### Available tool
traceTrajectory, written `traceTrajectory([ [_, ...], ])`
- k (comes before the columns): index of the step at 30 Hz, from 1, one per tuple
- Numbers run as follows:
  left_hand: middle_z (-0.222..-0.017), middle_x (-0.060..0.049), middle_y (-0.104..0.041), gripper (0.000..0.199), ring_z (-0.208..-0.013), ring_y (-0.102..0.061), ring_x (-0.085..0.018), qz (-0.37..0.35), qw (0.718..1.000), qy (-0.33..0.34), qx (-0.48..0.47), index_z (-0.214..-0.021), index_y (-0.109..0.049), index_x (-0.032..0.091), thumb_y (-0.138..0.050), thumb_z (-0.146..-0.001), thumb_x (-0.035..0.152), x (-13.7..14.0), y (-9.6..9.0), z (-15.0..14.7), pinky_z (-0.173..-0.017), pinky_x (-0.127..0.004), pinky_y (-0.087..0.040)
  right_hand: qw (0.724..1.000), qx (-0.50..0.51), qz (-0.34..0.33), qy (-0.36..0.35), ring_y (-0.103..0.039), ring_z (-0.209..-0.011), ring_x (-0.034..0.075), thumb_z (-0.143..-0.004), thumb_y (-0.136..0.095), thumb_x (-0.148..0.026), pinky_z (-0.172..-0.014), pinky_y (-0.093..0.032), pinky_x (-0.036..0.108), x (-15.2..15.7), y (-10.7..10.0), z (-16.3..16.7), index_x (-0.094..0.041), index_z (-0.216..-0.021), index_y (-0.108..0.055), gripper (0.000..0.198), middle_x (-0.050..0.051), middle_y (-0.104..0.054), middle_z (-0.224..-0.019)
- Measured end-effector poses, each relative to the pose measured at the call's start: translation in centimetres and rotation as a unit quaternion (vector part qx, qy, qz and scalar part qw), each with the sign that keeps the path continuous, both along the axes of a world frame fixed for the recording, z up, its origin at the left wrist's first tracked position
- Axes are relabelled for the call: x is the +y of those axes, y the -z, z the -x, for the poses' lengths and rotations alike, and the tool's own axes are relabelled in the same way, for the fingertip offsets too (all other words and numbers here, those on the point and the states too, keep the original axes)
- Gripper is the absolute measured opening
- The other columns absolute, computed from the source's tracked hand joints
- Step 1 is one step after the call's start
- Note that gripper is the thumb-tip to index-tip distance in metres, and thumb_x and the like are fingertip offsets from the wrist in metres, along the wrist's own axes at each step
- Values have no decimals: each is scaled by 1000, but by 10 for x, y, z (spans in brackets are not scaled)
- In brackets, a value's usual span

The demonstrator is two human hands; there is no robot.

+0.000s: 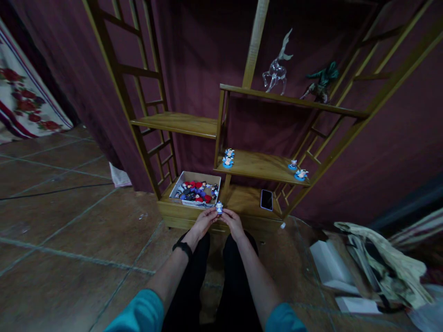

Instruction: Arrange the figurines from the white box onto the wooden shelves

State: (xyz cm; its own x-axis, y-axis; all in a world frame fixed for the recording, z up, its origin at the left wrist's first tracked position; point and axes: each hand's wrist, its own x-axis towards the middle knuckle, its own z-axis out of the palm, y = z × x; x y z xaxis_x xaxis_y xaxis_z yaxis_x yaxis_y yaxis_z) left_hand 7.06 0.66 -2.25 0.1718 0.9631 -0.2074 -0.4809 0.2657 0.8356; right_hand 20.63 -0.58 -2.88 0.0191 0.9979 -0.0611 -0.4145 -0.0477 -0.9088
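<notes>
A small white and blue-purple figurine (219, 208) stands upright between the fingertips of my left hand (205, 220) and my right hand (232, 221). Both hands are closed on it, one from each side, just in front of the lowest shelf. Behind my left hand, an open cardboard box (176, 186) holds several red, purple, black and white figurines. On the shelf above, two figurines on blue bases (227, 161) stand at the left end. Another pair of blue-based figurines (301, 174) stands at the right end.
A phone (266, 199) lies on the bottom shelf at the right. Up on the top shelf (294, 99) are a clear glass horse (277, 69) and a dark green statuette (323, 83). White boxes (332, 265) and a pale cloth bag (387, 263) lie on the floor at the right.
</notes>
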Motion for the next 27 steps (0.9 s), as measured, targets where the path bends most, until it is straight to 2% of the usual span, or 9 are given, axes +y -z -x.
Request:
traceTrajectory([
  [7, -75, -5, -67, 31, -71, -61, -13, -20, 1000, -6, 3, -80, -64, 13, -78, -54, 21, 2, 3, -1, -72, -26, -45, 1000, 15, 7, -5, -65, -85, 22, -59, -72, -38, -84, -49, 40, -1, -4, 1, -16, -88, -66, 37, 6, -69, -88],
  [14, -75, -5, -67, 35, -69, -61, -13, -47, 999, 12, 23, -82, -64, 12, -79, -52, 19, 0, 2, -1, -71, -27, -45, 1000, 16, 17, 5, -63, -87, 22, -57, -72, -37, -82, -49, 39, 0, -1, 0, -17, -84, -65, 34, 5, -69, -87],
  [21, -78, -4, -67, 31, -72, -62, -13, -27, 999, 41, 24, -80, -61, 14, -78, -53, 17, -3, -2, 0, -72, -27, -46, 1000, -8, 6, -10, -62, -84, 20, -55, -73, -33, -78, -48, 35, -1, -3, 0, -19, -82, -63, 32, 2, -67, -84],
  [27, -73, -4, -66, 32, -68, -62, -13, -8, 999, 33, 32, -78, -60, 13, -78, -52, 14, 0, 1, -1, -69, -26, -47, 999, -42, -9, -7, -59, -79, 18, -56, -72, -35, -74, -47, 31, -1, -1, -1, -18, -87, -63, 36, 2, -67, -85],
])
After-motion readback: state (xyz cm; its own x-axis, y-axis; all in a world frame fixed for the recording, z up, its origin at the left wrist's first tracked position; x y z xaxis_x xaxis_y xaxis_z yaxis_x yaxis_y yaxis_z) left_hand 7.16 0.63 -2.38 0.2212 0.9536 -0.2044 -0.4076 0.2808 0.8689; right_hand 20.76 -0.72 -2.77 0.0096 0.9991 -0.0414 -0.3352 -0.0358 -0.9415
